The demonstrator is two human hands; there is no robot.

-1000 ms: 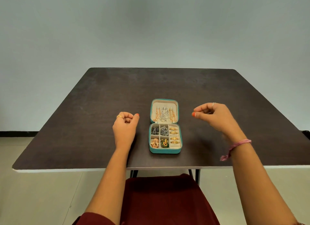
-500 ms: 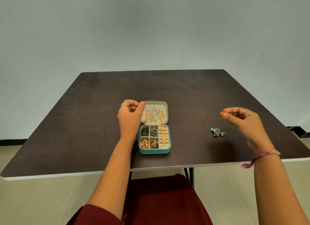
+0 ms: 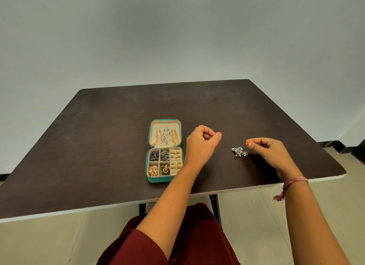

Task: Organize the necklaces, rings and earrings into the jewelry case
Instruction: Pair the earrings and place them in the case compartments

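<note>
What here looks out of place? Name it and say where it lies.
One silver jewelry piece lies loose on the dark table, right of the open jewelry case, between the left hand and the right hand. Everything else visible sits in the case's compartments or lid.

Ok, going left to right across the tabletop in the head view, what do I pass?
Open teal jewelry case → left hand → loose silver earrings on the table → right hand.
</note>
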